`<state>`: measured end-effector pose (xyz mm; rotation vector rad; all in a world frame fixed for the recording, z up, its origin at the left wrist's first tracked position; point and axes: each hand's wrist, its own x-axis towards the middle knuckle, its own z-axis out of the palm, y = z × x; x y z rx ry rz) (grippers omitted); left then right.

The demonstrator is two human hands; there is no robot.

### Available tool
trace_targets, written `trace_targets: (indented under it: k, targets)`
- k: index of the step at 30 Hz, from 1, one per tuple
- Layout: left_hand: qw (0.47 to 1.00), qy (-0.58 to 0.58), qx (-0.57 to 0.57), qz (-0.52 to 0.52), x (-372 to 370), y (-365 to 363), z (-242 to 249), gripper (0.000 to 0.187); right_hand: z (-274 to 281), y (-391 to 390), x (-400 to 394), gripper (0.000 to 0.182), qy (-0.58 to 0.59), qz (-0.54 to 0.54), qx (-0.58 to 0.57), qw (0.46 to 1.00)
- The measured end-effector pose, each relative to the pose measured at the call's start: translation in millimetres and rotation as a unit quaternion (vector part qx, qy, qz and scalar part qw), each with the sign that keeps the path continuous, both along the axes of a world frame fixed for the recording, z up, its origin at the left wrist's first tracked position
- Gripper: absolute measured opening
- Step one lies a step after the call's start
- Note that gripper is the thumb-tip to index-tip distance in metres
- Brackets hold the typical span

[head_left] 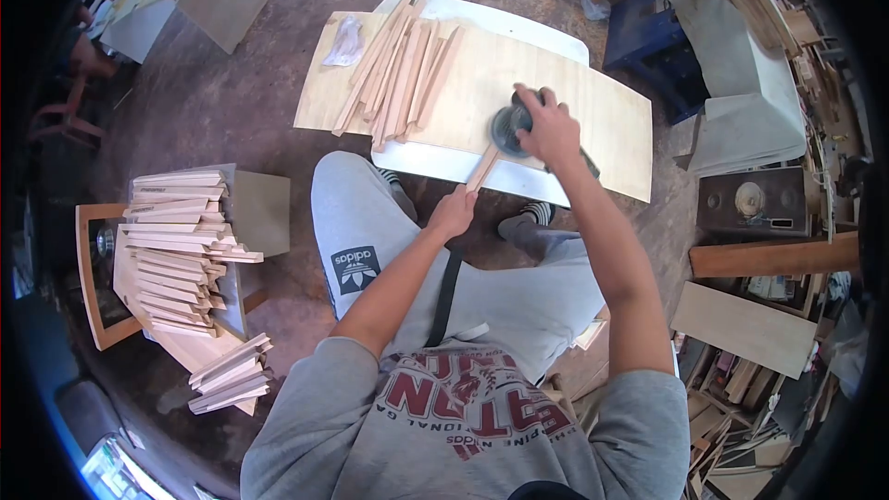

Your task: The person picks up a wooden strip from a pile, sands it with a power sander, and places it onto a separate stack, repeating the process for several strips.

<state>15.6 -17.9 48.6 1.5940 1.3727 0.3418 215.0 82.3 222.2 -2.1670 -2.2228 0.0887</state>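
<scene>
Strip (482, 169): long axis away and rightward from left hand (453, 212), clasped on near end; far part under sander (506, 130), gripped by right hand (553, 132).

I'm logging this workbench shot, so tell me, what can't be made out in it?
All in the head view:
- Far end of the wooden strip: hidden beneath the power tool.
- Near end of that strip: covered by the left hand.
- Tool's top: mostly covered by the right hand.
- Contents of the plastic packet: too small and blurred.
</scene>
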Motion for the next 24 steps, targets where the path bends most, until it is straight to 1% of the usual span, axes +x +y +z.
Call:
trace_targets:
  k: [3, 4, 6, 7, 10, 13, 16, 18, 20, 21, 22, 24]
  targets:
    - [1.000, -0.005, 0.007, 0.008, 2.5, 1.8, -6.4, 0.042, 6.2, -34.9, -26.2, 0.091, 0.013, 0.067, -0.023, 0.997]
    - [1.000, -0.008, 0.014, 0.009, 2.7, 2.7, -9.5, 0.042, 9.4, -40.4, -34.5, 0.090, 0.004, 0.075, -0.033, 0.997]
    - [1.000, 0.001, 0.007, 0.004, -4.1, -6.3, -11.7, 0.041, 3.0, -30.8, -29.9, 0.088, 0.024, 0.075, -0.014, 0.997]
    - [1.000, 0.006, 0.003, 0.006, -3.7, -4.0, -7.2, 0.041, -0.8, -19.9, -23.5, 0.086, 0.022, 0.062, 0.012, 0.998]
    - [1.000, 0.009, 0.003, 0.006, -3.0, 0.4, -0.9, 0.041, -2.3, 22.1, -0.2, 0.083, 0.002, -0.004, 0.016, 1.000]
    - [1.000, 0.007, 0.007, 0.003, -1.9, -0.2, -2.7, 0.041, -0.9, 42.2, 7.3, 0.082, -0.001, -0.049, -0.002, 0.999]
    - [1.000, 0.009, -0.002, 0.003, -3.2, 0.8, -2.1, 0.042, -2.5, 20.8, -6.0, 0.082, 0.013, 0.016, 0.006, 1.000]
    - [1.000, 0.012, -0.002, 0.002, -3.9, -2.1, -4.2, 0.042, 1.3, -12.5, -29.9, 0.084, 0.016, 0.052, -0.036, 0.998]
    - [1.000, 0.016, 0.012, 0.001, -5.3, -1.8, -12.9, 0.042, 5.9, -49.5, -47.1, 0.085, 0.046, 0.128, -0.020, 0.991]
    - [1.000, 0.017, 0.009, -0.003, -5.4, -1.5, -12.5, 0.042, 8.7, -53.7, -53.0, 0.086, 0.038, 0.124, -0.053, 0.990]
    - [1.000, 0.020, 0.001, -0.010, -9.4, -6.8, -11.9, 0.042, 6.3, -56.8, -49.5, 0.082, 0.049, 0.105, -0.045, 0.992]
    - [0.999, 0.022, 0.003, -0.028, -13.4, -0.7, -8.4, 0.042, 1.3, -30.8, -38.2, 0.076, 0.071, 0.073, -0.010, 0.995]
